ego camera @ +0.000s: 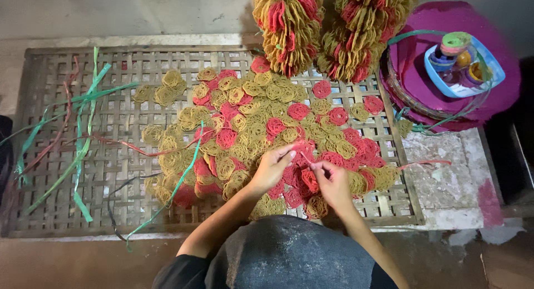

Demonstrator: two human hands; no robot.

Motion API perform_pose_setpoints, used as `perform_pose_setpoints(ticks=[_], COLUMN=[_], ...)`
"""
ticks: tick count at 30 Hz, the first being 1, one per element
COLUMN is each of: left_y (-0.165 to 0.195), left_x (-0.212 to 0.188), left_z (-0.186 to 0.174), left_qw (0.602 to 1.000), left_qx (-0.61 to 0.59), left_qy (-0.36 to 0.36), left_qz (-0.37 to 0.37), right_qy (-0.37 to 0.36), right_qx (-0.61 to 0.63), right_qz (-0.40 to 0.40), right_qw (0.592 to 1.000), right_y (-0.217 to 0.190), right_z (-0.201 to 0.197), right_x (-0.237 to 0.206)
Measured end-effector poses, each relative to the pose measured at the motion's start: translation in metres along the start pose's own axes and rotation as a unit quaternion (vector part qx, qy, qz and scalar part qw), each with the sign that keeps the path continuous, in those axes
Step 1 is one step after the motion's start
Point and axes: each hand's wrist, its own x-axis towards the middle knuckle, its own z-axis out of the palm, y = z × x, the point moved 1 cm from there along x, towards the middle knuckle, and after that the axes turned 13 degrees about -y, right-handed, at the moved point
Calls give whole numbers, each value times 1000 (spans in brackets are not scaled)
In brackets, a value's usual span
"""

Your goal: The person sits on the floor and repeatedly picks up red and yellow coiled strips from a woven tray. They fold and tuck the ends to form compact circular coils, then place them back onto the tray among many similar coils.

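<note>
Left hand (271, 168) pinched narrow on one end of a thin pink strip (306, 157), fingertips at the 1 o'clock side of the palm. Right hand (332, 183) just beside it at 3 o'clock, fingers closed on the other end of the same strip. Both over a heap of round yellow and red noodle-like discs (250, 127), spread across a woven bamboo tray (111, 127) on the worktop (445, 189). Loose green and red plastic strips (83, 139) at 9 o'clock on the tray. Two tied bundles of discs (328, 27) at 12 o'clock. Purple cloth-covered basket (423, 72) at 2 o'clock, carrying a blue dish (489, 66) of tape rolls (456, 41).
</note>
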Motion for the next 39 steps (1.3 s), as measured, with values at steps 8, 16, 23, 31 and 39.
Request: perform_pose_setpoints(ticks=[8, 16, 23, 31, 39], left_y=[36, 27, 23, 13, -17], left_x=[-7, -5, -10, -3, 6], left_z=[8, 7, 11, 10, 9], left_qw=[989, 992, 971, 995, 988], left_qx=[9, 27, 145, 47, -114], left_qy=[11, 37, 52, 31, -25], left_qz=[144, 121, 183, 77, 100], right_qy=[31, -7, -1, 18, 40], right_qx=[-17, 16, 31, 39, 17], right_qz=[-19, -42, -45, -40, -52], right_qw=[999, 999, 999, 998, 998], right_y=[1, 11, 5, -3, -11], right_z=[-1, 8, 7, 9, 7], right_x=[-1, -1, -4, -3, -3])
